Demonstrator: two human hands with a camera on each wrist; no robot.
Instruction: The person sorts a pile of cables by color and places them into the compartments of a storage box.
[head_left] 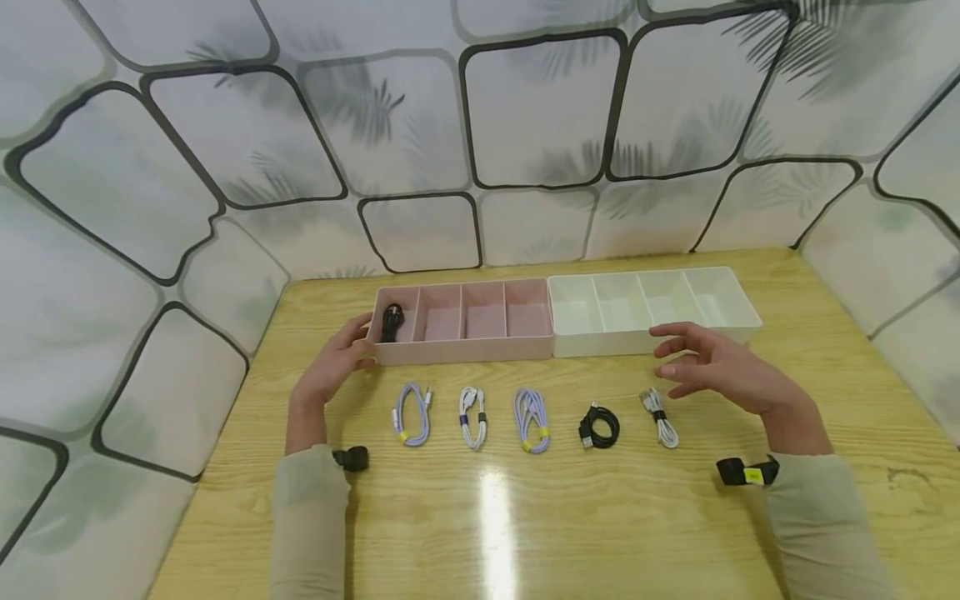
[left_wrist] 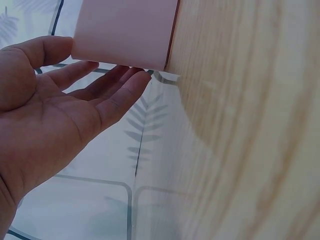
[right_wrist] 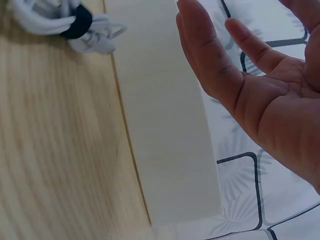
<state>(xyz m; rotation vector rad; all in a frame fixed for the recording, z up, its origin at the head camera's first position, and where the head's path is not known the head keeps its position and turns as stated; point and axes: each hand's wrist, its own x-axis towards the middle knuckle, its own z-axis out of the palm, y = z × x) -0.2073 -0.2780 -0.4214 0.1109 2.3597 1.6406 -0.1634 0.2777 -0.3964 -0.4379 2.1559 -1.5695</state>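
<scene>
My left hand (head_left: pixel 335 364) is at the left end of a pink divided box (head_left: pixel 465 351). In the left wrist view its fingertips touch the end wall of the pink box (left_wrist: pixel 125 35), and the thumb lies near one corner. A coiled black cable (head_left: pixel 392 322) sits in that box's leftmost compartment. My right hand (head_left: pixel 720 367), fingers loosely bent and holding nothing, hovers in front of a white divided box (head_left: pixel 600 345). Just below its fingers, a white cable (head_left: pixel 660 419) with a dark tie lies on the table; the right wrist view shows this white cable (right_wrist: pixel 45 22) beside the box.
More bundled cables lie in a row before the boxes: a lavender one (head_left: pixel 412 417), a white one (head_left: pixel 473 418), another lavender one (head_left: pixel 532 421) and a black one (head_left: pixel 599 427). The wooden table (head_left: pixel 600 533) meets a patterned wall covering (head_left: pixel 540 108) behind and at both sides.
</scene>
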